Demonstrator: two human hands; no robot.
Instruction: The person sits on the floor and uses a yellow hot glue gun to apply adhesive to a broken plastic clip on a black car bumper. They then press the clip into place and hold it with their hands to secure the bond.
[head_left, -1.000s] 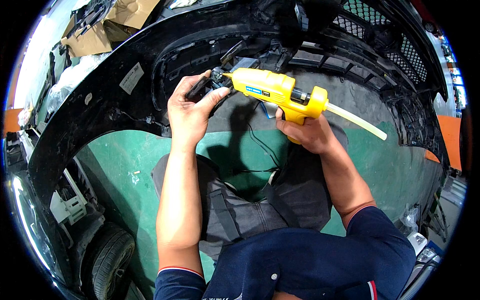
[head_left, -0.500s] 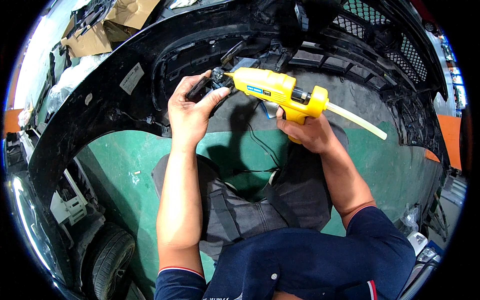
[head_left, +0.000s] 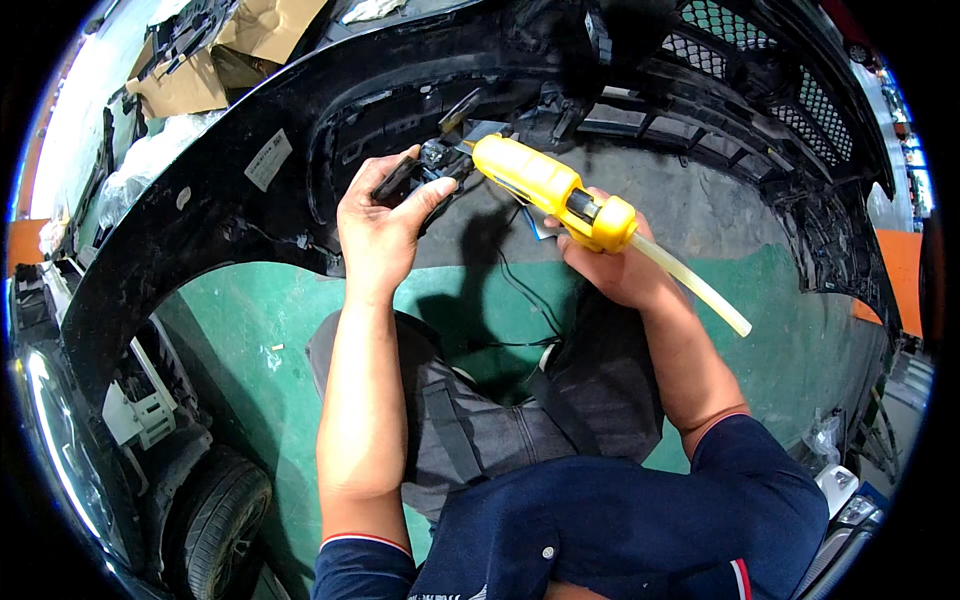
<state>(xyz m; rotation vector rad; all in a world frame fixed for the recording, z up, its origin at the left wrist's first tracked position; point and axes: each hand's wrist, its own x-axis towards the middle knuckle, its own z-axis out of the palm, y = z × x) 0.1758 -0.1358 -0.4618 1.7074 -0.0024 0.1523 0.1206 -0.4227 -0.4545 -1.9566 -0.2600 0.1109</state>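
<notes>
My right hand [head_left: 618, 262] is closed round the handle of a yellow hot glue gun [head_left: 530, 172]. A pale glue stick [head_left: 695, 285] juts out of the gun's back end, down to the right. Fingers and thumb of my left hand [head_left: 385, 215] grip a small black plastic part [head_left: 437, 158], held up over the bumper. The gun's nozzle [head_left: 467, 147] is close to the right side of this part; whether they touch I cannot tell. My palm hides some of the part's lower side.
A large black car bumper [head_left: 235, 190] arches round in front of me, its inner side showing. Its mesh grille [head_left: 810, 120] is at the far right. Torn cardboard [head_left: 265, 30] lies far left, a tyre [head_left: 225, 520] near left. A thin black cable [head_left: 520, 285] hangs between my knees.
The glue gun has turned: its back end and glue stick have swung down toward me, and its nozzle has shifted slightly right. My left hand keeps its hold on the black part.
</notes>
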